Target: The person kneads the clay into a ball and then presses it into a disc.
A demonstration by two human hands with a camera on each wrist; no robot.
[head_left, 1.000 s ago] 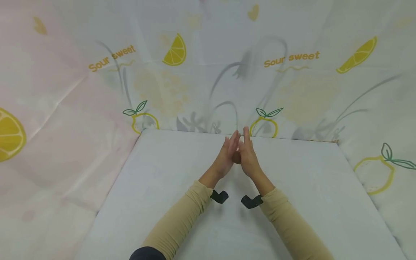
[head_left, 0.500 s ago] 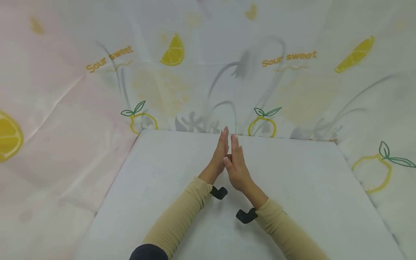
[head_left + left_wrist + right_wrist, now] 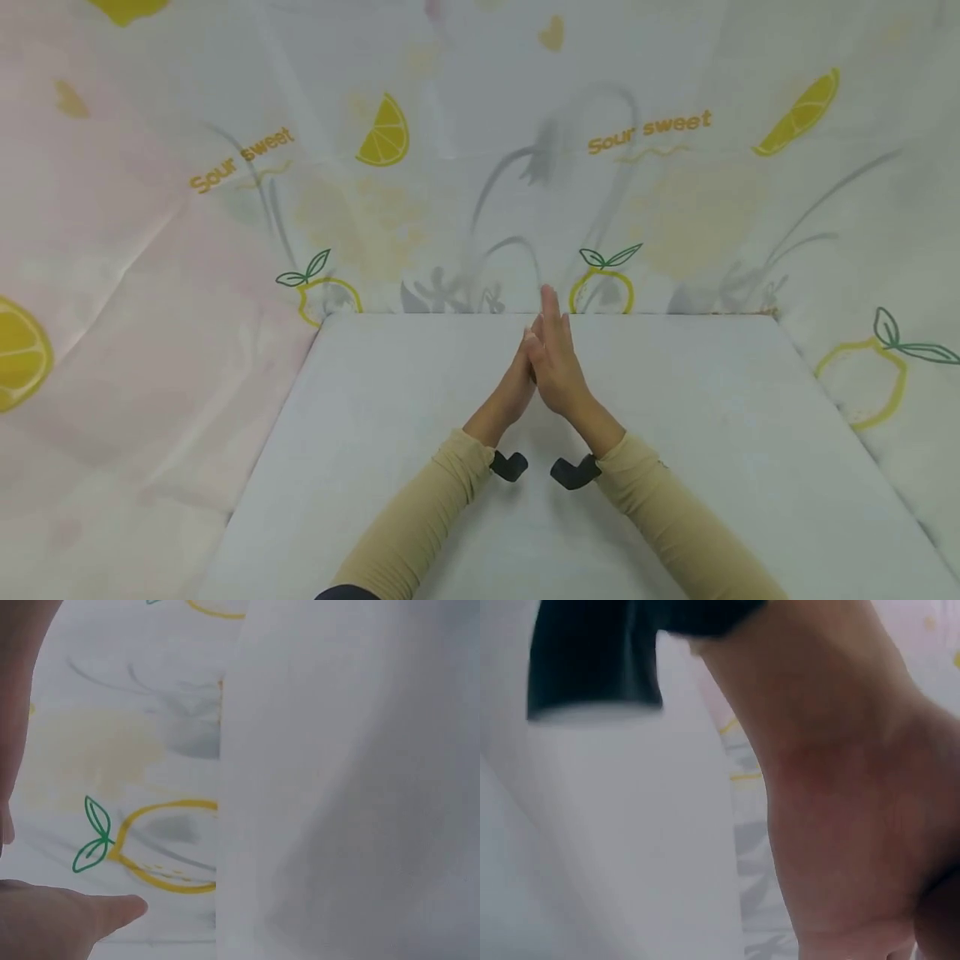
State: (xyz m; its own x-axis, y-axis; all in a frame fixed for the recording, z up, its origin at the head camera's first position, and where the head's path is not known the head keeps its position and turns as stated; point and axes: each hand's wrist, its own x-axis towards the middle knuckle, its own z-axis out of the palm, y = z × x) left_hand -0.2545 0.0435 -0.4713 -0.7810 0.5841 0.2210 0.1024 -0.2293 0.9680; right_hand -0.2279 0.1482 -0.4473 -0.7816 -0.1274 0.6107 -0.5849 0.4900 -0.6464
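My left hand (image 3: 514, 387) and right hand (image 3: 559, 367) meet palm to palm above the white table, fingers straight and pointing away from me. Between the palms sits a small brown ball (image 3: 533, 377), mostly hidden in the head view. Part of what looks like the same ball, dark and rounded, shows at the lower right edge of the right wrist view, against a palm. In the left wrist view only parts of fingers and a hand appear along the left side, and no ball is visible there.
The white tabletop (image 3: 390, 400) lies beneath both hands. A lemon-print cloth (image 3: 450, 200) stands behind it and along both sides. Black wrist mounts, one on the left wrist (image 3: 510, 467) and one on the right (image 3: 576, 472), face each other closely.
The palms have slid back and forth against each other: the right hand drew back, then moved forward past the left. The ball shows less than a second ago. The head view has shifted slightly.
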